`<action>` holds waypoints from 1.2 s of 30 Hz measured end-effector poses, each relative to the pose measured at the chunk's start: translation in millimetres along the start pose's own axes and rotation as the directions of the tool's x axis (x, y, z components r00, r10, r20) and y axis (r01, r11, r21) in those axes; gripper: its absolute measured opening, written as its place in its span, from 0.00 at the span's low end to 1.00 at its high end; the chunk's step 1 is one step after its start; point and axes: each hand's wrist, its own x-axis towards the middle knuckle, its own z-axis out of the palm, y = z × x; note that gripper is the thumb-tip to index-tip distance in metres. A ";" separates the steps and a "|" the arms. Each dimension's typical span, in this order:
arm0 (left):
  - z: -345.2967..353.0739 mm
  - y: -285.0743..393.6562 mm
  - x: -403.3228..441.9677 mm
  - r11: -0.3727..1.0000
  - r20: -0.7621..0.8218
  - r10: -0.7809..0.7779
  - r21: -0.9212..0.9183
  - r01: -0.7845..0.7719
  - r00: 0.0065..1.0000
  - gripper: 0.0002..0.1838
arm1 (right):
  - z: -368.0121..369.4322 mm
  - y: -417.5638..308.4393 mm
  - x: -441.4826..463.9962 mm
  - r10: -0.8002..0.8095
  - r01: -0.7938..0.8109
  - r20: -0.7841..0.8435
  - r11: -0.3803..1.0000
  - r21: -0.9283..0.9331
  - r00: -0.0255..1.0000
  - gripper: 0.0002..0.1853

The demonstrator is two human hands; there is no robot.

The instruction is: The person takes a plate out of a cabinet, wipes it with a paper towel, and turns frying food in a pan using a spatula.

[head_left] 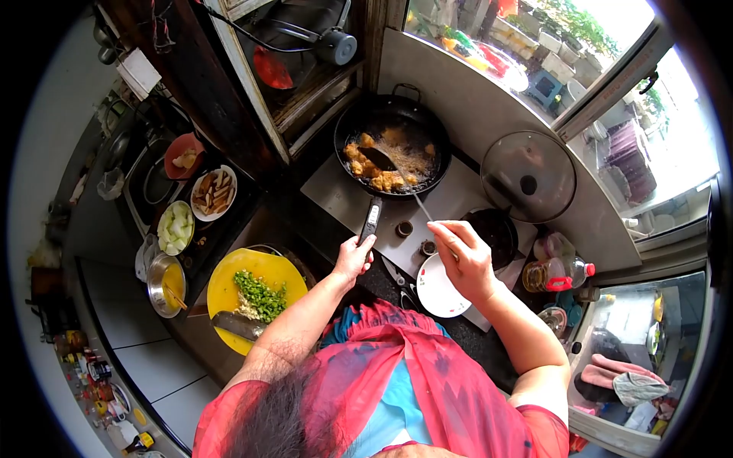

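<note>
Along the stove's [324,189] near edge, grips pan handle [371,217] in closed left hand [353,257]; holds spatula [379,159] over pan rim [449,145] with right hand [465,258].

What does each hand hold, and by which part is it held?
The left hand holds the pan by its handle; the right hand holds the spatula by its shaft.

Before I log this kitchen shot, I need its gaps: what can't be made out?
All in the head view:
Pan handle: gripped part, covered by the left hand.
Utensil: handle end, hidden in the right hand.
Yellow board: what it rests on, mostly covered.
Far-left jars: contents, too small and blurred.
</note>
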 end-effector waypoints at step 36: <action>-5.3 11.4 -9.1 0.997 -0.047 0.073 0.010 -0.073 0.996 0.11 | 3.7 54.7 91.8 0.032 -0.030 0.010 0.989 -0.148 0.999 0.06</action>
